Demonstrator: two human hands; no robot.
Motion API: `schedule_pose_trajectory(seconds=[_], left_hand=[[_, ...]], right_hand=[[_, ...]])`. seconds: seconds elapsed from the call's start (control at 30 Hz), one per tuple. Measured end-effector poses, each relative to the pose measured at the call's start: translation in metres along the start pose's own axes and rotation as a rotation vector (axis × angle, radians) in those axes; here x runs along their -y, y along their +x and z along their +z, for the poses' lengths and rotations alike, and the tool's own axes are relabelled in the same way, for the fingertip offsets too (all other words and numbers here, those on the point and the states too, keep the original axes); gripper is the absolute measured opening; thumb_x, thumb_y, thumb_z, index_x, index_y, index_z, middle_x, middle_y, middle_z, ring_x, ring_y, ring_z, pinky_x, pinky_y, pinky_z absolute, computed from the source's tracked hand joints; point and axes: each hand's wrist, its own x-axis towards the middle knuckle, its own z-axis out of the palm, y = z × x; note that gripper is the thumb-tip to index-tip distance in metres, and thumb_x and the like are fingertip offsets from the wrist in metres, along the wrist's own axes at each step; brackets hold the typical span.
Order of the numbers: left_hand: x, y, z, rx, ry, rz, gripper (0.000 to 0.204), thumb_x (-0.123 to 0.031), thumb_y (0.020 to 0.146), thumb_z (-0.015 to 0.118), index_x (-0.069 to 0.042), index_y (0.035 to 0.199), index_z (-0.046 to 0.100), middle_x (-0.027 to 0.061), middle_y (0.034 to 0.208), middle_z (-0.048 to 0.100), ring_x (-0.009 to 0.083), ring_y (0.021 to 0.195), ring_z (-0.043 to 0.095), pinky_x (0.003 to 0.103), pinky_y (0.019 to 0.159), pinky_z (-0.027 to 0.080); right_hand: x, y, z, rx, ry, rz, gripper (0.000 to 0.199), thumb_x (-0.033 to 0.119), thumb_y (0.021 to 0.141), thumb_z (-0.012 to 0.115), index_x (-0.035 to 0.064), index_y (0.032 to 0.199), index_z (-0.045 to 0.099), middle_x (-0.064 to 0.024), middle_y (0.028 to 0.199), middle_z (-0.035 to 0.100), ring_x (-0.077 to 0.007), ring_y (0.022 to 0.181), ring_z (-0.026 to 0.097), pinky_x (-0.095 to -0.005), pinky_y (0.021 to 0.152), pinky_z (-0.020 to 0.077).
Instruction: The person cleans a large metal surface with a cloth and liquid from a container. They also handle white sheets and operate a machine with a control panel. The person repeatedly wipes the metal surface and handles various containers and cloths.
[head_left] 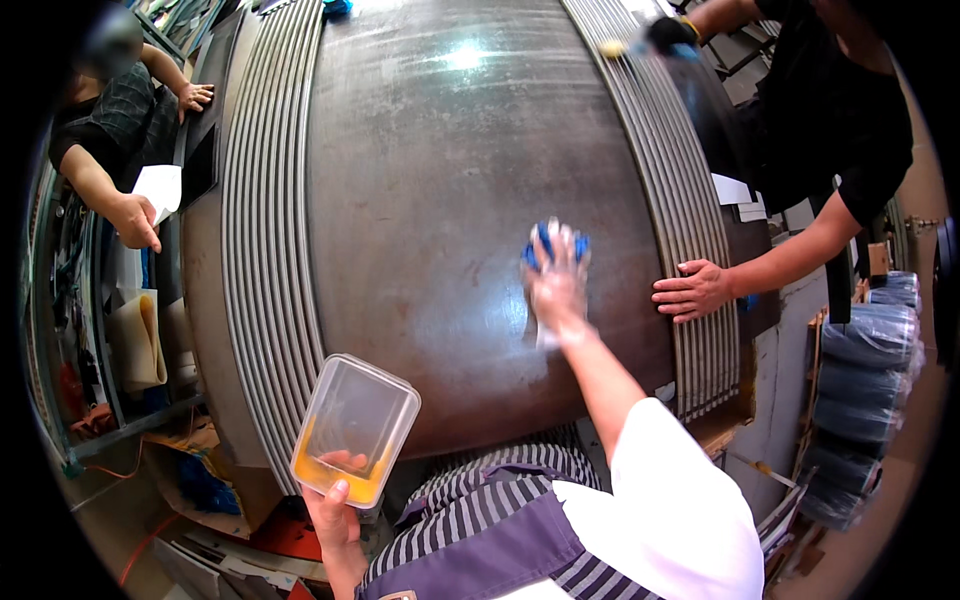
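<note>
"How do your hands stand?"

"My right hand [557, 290] has its fingers parted over a crumpled blue cloth [582, 244] on the smooth, dark brown surface [440, 270]; blur hides whether they clench it. My left hand [335, 512] pinches a clear, rectangular plastic tub [362, 400] between thumb and fingers, tilted at the surface's near edge, yellow-orange liquid [365, 488] pooled low."

"What might go wrong?"

"Tipping the tub further could spill it. A wide rightward sweep could bump the co-worker's bare hand [695, 290] resting on the silver metal rods [672, 200]."
</note>
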Motion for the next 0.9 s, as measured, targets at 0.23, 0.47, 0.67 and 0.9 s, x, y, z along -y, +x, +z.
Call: schedule_pose_trajectory(seconds=[0.23, 0.47, 0.67, 0.9], left_hand=[[0.006, 0.005, -0.007, 0.054, -0.012, -0.043, 0.071, -0.021, 0.071, 0.077, -0.002, 0.132, 0.046, 0.0132, 0.111, 0.060, 0.0288, 0.103, 0.065, 0.043, 0.090, 0.054], [0.012, 0.001, -0.005, 0.005, -0.094, -0.037, 0.092, -0.018, 0.071, 0.077, -0.007, 0.149, 0.030, 0.0131, 0.110, 0.059, 0.0303, 0.101, 0.065, 0.044, 0.091, 0.053], [0.014, 0.013, 0.013, -0.012, -0.050, -0.006, 0.067, -0.019, 0.071, 0.075, -0.002, 0.130, 0.047, 0.0141, 0.112, 0.060, 0.0310, 0.102, 0.065, 0.048, 0.089, 0.055], [0.020, 0.007, 0.015, -0.074, -0.137, 0.005, 0.066, -0.018, 0.073, 0.073, -0.003, 0.132, 0.046, 0.0136, 0.111, 0.060, 0.0315, 0.103, 0.065, 0.048, 0.090, 0.055]], right_hand=[[-0.002, -0.007, -0.013, 0.050, 0.028, 0.071, 0.056, 0.036, 0.092, 0.059, 0.0154, 0.143, 0.049, -0.0120, 0.156, 0.033, -0.0341, 0.143, 0.031, -0.0595, 0.115, 0.0211], [0.019, -0.059, -0.031, 0.161, 0.065, -0.105, 0.056, 0.034, 0.089, 0.065, 0.0127, 0.139, 0.053, -0.0164, 0.153, 0.036, -0.0377, 0.141, 0.033, -0.0626, 0.113, 0.0206], [0.054, 0.142, 0.051, -0.126, 0.139, -0.234, 0.051, 0.032, 0.090, 0.062, 0.0114, 0.136, 0.056, -0.0143, 0.152, 0.039, -0.0333, 0.141, 0.035, -0.0611, 0.114, 0.0206], [0.043, 0.092, 0.038, 0.079, 0.013, -0.281, 0.058, 0.036, 0.086, 0.064, 0.0127, 0.138, 0.055, -0.0147, 0.151, 0.039, -0.0328, 0.140, 0.036, -0.0616, 0.112, 0.0228]])
